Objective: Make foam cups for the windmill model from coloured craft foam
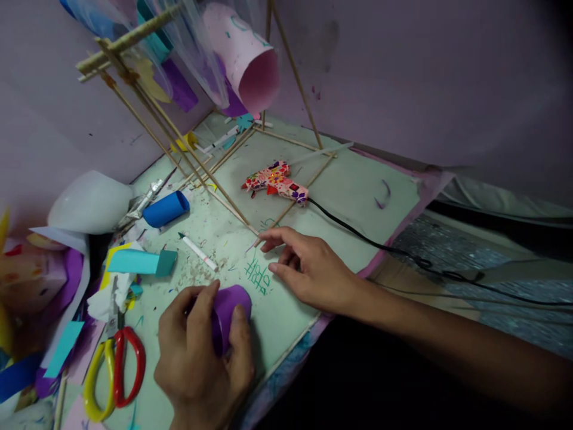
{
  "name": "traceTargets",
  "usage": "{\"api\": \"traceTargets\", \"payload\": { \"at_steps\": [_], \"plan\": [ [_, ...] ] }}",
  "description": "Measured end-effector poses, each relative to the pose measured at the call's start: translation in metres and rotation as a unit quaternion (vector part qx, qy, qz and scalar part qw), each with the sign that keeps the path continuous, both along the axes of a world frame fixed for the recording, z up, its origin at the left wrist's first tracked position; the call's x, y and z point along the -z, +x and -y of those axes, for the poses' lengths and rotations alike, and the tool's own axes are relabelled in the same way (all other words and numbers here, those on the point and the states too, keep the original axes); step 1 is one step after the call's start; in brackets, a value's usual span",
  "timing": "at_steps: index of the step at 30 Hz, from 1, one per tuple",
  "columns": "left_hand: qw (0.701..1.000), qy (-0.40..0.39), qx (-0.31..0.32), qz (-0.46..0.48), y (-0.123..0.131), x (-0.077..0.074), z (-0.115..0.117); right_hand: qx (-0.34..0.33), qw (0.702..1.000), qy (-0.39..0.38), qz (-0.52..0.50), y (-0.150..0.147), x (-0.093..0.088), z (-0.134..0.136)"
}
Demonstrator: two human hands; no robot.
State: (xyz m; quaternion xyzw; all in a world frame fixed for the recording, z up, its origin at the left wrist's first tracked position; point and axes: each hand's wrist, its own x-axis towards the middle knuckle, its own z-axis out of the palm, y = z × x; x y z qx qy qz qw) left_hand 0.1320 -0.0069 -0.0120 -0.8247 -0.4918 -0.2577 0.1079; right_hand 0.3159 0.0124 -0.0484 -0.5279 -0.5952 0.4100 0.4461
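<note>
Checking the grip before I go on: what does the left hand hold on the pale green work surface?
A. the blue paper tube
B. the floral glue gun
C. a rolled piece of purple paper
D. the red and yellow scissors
C: the left hand curls around the rolled piece of purple paper, while the red and yellow scissors lie untouched to its left.

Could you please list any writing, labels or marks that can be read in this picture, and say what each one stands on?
Green handwritten marks on the pale green table sheet, by the right hand: too scribbled to read.
Teal marks on the pink paper roll: too blurred to read.
Glue gun: flower pattern only, no lettering visible.
Nothing else readable.
</note>
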Motion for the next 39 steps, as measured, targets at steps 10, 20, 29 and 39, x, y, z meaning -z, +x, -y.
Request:
{"api": "traceTargets", "payload": {
  "at_steps": [10, 20, 29, 39],
  "plan": [
    [0.991, -0.042, 0.078, -0.101, -0.012, -0.008, 0.003, -0.001, 1.000, 0.001, -0.004, 0.003, -0.002, 0.001],
    [0.979, -0.093, 0.082, -0.164, -0.002, -0.019, -0.004, 0.000, 1.000, 0.012, -0.012, 0.003, -0.001, 0.000],
    [0.979, -0.036, 0.085, -0.180, 0.011, -0.015, 0.003, -0.001, 1.000, 0.011, -0.017, 0.003, -0.001, 0.001],
    [0.974, -0.081, 0.092, -0.192, 0.006, -0.021, -0.003, -0.002, 1.000, 0.015, -0.011, 0.003, -0.001, 0.000]
  ]
}}
